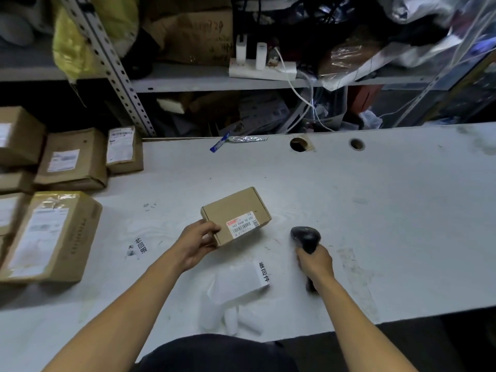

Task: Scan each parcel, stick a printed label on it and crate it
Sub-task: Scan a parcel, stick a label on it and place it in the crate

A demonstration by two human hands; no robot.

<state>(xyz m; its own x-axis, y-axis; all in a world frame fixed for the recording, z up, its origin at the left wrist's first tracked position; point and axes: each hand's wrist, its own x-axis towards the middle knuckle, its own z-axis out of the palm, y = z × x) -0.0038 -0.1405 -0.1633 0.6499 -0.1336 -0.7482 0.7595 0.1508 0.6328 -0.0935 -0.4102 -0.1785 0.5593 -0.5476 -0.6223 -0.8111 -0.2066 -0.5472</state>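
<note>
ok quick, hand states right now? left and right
Left hand: grips the small cardboard parcel by its near left corner, tilted up off the table.
Right hand: wrapped round the handle of the black barcode scanner.

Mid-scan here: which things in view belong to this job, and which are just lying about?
In the job:
- small parcel, held by left hand
- scanner, gripped by right hand
- printed labels
- stacked parcels

Lying about:
- blue wrapper
- power strip
</note>
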